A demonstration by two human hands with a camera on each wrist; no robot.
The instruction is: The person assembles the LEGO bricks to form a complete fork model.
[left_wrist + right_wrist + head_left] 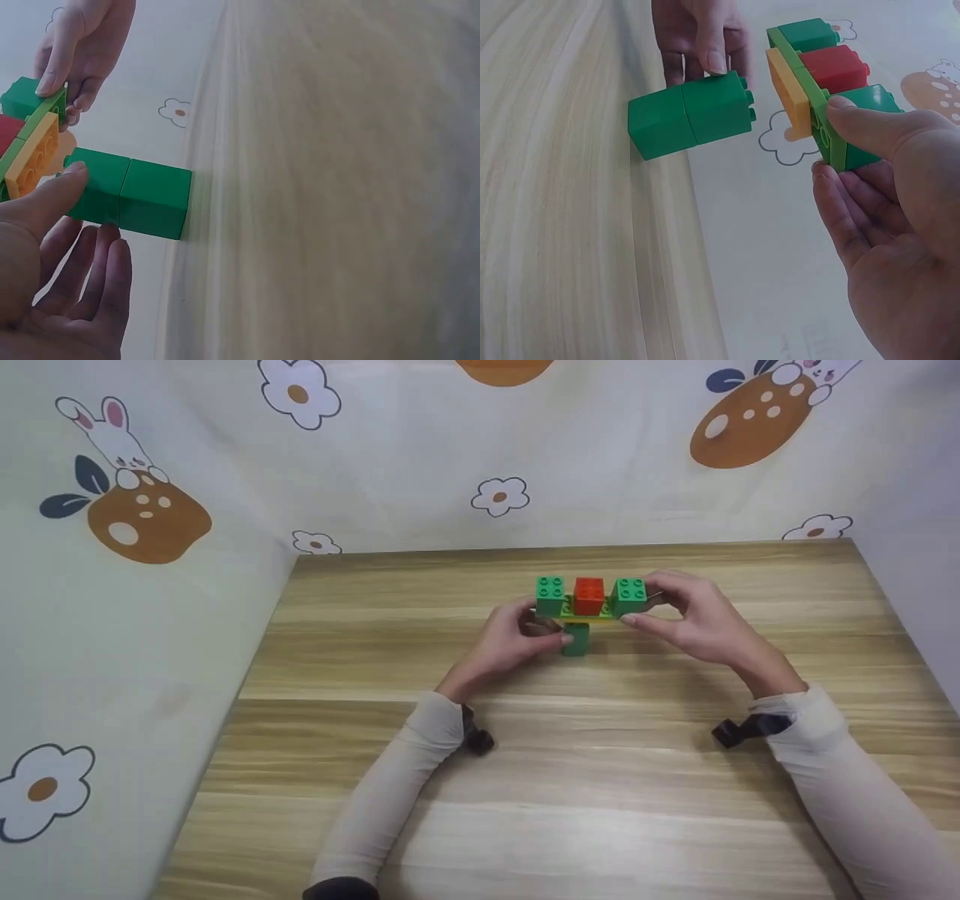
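Two green toy bricks (154, 196) stand stacked upright on the wooden table. My left hand (517, 636) steadies this stack, thumb on one side and fingers on the other. Just above it, my right hand (697, 619) grips one end of a toy brick assembly between thumb and fingers. The assembly has a light green plate (799, 73) with an orange brick (789, 91) beneath its middle. On top sit a red brick (589, 597) at the centre and a green brick (550, 598) at the left end, with another green brick (628, 598) at the right end. In the right wrist view a gap shows between the stack's studs and the orange brick.
The wooden table (585, 810) stretches toward the front and to both sides. Behind it and at the left hangs a pale cloth (405, 457) printed with flowers, rabbits and brown fruit. Dark wrist cameras sit at both cuffs.
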